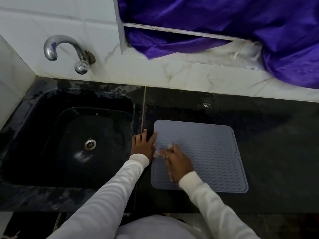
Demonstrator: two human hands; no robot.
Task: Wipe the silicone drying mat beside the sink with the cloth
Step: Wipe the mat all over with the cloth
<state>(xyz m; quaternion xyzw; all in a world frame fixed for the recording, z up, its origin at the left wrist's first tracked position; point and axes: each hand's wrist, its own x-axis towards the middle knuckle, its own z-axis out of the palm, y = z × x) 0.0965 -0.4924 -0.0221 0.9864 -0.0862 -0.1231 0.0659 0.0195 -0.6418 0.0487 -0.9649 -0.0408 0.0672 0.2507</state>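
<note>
My left hand [144, 145] lay flat with straight fingers on the dark tabletop [269, 152], touching the grey ribbed silicone mat's [212, 157] left edge. My right hand [177, 163] gripped a blurred pale cloth [161, 153] on the mat, right of the black sink [51, 135].

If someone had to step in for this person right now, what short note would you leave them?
Left hand: fingers spread flat on the counter, fingertips on the left edge of the mat, steadying it.
Right hand: on the mat's left part, gripping a pale cloth, blurred in mid-wipe.
Mat lies flat on the dark counter, right of the sink.
Done: wiping is under way at the left side; how much is clean cannot be told.
Left: wipe the rest of the mat.
</note>
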